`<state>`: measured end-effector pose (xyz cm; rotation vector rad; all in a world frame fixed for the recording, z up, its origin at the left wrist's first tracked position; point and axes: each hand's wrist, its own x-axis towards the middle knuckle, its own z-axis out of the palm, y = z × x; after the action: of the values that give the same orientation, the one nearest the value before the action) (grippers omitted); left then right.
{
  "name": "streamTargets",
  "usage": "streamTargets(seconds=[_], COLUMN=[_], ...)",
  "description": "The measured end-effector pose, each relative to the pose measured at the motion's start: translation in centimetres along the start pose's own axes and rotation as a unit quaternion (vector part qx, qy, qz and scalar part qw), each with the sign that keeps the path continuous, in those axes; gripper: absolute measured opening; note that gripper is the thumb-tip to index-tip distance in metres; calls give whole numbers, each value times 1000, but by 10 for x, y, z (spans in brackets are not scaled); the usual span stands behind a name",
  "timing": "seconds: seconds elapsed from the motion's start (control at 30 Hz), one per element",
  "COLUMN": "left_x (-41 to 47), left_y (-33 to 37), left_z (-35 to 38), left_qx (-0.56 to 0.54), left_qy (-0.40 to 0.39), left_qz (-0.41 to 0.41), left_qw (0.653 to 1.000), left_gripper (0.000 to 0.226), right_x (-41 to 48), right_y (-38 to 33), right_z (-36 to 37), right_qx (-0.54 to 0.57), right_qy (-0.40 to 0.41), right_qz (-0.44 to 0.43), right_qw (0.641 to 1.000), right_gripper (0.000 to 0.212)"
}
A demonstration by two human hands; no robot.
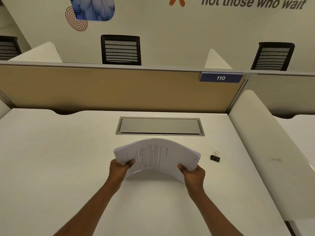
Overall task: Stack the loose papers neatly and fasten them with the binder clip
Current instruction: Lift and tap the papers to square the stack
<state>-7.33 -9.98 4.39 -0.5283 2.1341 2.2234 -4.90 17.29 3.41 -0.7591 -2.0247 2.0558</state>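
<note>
A white desk [51,150] with a grey cable hatch [159,126] met a tan partition [102,89] tagged 110 [220,77]. Beyond it stood black mesh chairs [121,50] against a cream wall [170,31] bearing lettering and decals.

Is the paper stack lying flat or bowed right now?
Bowed. The paper stack arches upward, its middle off the desk, gripped at the ends by the left hand and right hand.

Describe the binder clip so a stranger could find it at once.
Start at the white desk below the tan partition. Right of the bowed paper stack held in both hands lies the binder clip. It is the only small black thing on the desktop, with wire handles.
</note>
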Motion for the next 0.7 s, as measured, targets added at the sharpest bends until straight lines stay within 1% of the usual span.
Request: streamTargets(seconds=[0.1, 0.33, 0.4, 0.53, 0.7], left_x=[1, 3, 3, 4, 5], left_y=[-3, -3, -6, -9, -7], left_z=[1, 0, 0, 0, -1], left_qx=[3, -10, -8, 16, -2], left_qy=[5, 3, 5, -2, -5], left_qz=[-3, 2, -4, -8, -9], left_qw=[1000, 1000, 1000, 1000, 1000], left_gripper=[30, 29, 28, 35, 26], right_x=[1, 6, 4, 4, 5], right_y=[3, 1, 7, 19, 19], right_z=[-1, 0, -2, -8, -6], right_qx=[-14, -15, -31, -81, -91], right_qy=[1, -6, -7, -22, -26], right_qz=[13, -13, -6, -7, -17], right_qw=[1000, 1000, 999, 996, 995], right_gripper=[21, 23, 22, 22, 24])
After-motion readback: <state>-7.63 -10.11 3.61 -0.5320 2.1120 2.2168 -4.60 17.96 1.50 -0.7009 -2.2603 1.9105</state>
